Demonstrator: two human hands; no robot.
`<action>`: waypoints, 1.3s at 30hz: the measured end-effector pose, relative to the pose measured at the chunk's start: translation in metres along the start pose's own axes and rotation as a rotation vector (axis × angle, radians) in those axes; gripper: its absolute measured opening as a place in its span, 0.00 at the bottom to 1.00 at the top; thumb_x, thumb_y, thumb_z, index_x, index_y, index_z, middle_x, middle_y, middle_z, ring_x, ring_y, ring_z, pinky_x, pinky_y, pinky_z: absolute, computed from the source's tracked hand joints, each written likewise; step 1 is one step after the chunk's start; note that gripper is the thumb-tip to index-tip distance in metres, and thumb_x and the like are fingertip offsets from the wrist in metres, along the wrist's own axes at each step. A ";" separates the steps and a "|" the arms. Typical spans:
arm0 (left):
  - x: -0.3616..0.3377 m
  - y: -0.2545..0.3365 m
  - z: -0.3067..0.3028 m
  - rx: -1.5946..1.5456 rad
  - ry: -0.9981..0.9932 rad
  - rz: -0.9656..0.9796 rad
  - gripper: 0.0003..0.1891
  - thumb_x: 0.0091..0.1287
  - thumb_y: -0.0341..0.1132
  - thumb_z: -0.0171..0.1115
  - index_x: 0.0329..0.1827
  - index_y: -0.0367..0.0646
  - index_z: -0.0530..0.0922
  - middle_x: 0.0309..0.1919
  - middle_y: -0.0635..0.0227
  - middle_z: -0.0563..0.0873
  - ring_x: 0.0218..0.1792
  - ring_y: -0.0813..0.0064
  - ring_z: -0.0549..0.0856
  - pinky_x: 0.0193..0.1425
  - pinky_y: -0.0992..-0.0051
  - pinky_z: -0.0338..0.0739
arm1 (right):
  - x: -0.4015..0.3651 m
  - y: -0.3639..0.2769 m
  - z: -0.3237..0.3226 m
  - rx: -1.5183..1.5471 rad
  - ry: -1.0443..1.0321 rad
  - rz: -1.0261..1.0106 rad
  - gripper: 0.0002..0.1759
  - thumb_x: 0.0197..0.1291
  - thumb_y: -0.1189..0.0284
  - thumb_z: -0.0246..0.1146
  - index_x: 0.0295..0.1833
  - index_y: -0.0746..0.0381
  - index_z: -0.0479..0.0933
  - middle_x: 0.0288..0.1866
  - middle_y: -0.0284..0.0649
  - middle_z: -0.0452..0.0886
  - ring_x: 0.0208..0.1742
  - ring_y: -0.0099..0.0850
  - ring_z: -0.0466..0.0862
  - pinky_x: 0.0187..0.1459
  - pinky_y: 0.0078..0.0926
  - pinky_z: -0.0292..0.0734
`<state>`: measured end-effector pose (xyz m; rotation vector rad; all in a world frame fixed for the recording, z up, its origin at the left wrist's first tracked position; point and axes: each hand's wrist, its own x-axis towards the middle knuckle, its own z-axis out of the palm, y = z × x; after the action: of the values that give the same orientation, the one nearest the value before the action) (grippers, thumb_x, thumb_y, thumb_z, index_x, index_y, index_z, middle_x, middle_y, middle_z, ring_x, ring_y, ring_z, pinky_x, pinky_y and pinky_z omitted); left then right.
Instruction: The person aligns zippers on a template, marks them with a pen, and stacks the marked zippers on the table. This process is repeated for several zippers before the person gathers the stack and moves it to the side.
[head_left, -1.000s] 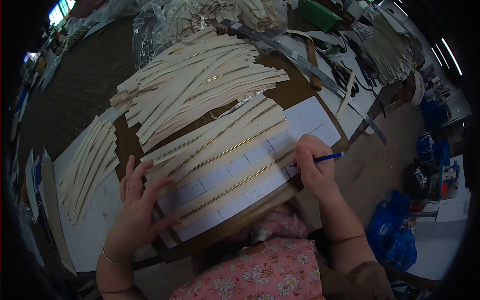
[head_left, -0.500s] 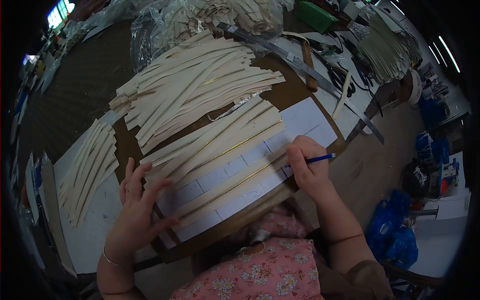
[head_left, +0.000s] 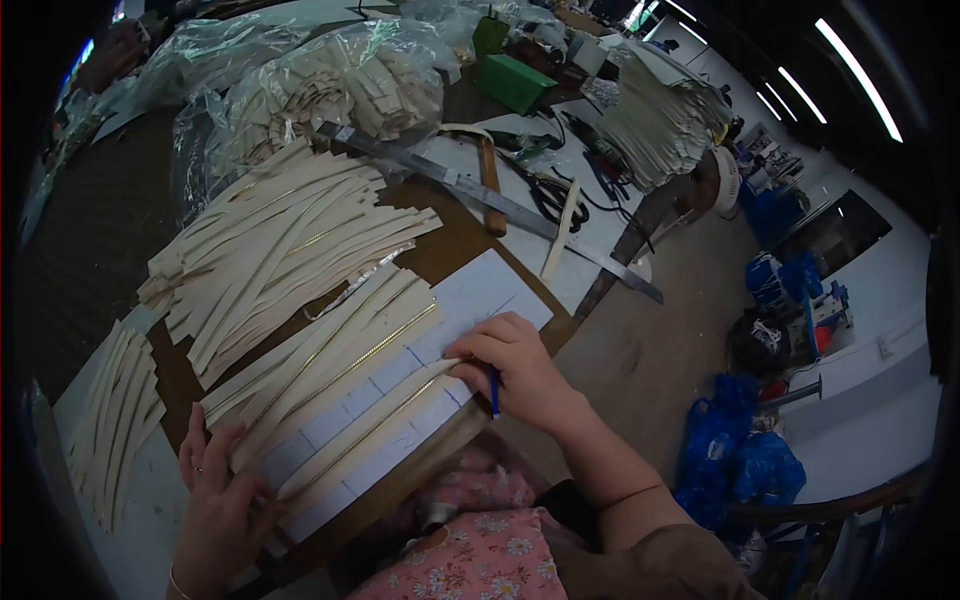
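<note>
R hand (head_left: 522,375) is curled shut round a blue pen (head_left: 494,392) — a short length of it pokes down out of the fist, toward the person. Its fingertips (head_left: 462,360) rest on the right end of the nearest zipper strip (head_left: 365,432), which lies diag. across a white marked card (head_left: 490,292) w/ blue lines on it. L hand (head_left: 215,495) lies open, fingers spread flat, pressing the left ends of that strip & its neighbours at the card's near-left corner. More zipper strips (head_left: 330,350) lie side by side on the card just beyond, gold teeth up. Card sits on a brown board (head_left: 455,235). Further back on the board — a big loose heap of strips (head_left: 280,235). A smaller stack (head_left: 115,420) is off to the left on the table. Behind: clear plastic bags (head_left: 330,85) of strips, a long metal ruler (head_left: 500,200), scissors (head_left: 552,200), a green box (head_left: 515,82). Blue bags (head_left: 735,450) sit on the floor at right.
</note>
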<state>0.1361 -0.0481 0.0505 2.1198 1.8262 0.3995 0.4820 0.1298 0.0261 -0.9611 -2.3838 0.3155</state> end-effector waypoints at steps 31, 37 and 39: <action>0.015 -0.061 0.013 -0.128 0.235 -0.085 0.23 0.62 0.46 0.75 0.58 0.55 0.78 0.68 0.61 0.72 0.80 0.42 0.57 0.77 0.43 0.55 | 0.165 -0.048 0.120 0.016 -0.120 -0.363 0.32 0.57 0.75 0.70 0.69 0.50 0.75 0.65 0.40 0.78 0.74 0.50 0.71 0.74 0.55 0.57; 0.020 -0.071 0.023 -0.228 0.358 -0.038 0.21 0.64 0.45 0.73 0.57 0.52 0.78 0.66 0.60 0.73 0.80 0.45 0.58 0.76 0.47 0.57 | 0.166 -0.048 0.112 0.098 -0.177 -0.318 0.20 0.54 0.77 0.70 0.54 0.55 0.85 0.53 0.40 0.80 0.71 0.49 0.73 0.72 0.53 0.59; 0.022 -0.073 0.022 -0.215 0.370 -0.011 0.21 0.65 0.41 0.74 0.58 0.48 0.78 0.65 0.59 0.75 0.78 0.44 0.63 0.74 0.50 0.63 | 0.166 -0.047 0.111 0.118 -0.168 -0.310 0.17 0.53 0.77 0.70 0.50 0.57 0.85 0.50 0.40 0.81 0.69 0.49 0.74 0.71 0.52 0.60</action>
<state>0.0827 -0.0177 0.0012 1.9857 1.8795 0.9943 0.2934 0.2100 0.0194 -0.5179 -2.5861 0.4265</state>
